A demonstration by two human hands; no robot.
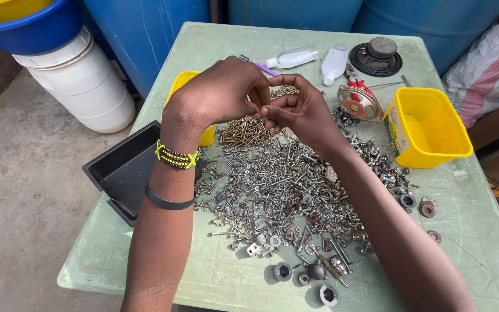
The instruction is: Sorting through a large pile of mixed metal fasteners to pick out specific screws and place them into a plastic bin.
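Screws (272, 190) lie below fingers (270, 104) of both hands.

The pile of screws, nuts and washers (284, 190) lies on the table (469, 231), and the rest is placed from it. Left of the pile, a tray (123, 167) overhangs the table's edge, with a tub (206, 137) just behind the tray. Right of the pile stands an open box (431, 130). Behind the pile lie two bottles (313, 60) side by side, and right of them a loudspeaker (376, 56). Above the pile's far edge the left hand (218, 95) and right hand (301, 110) meet fingertip to fingertip.
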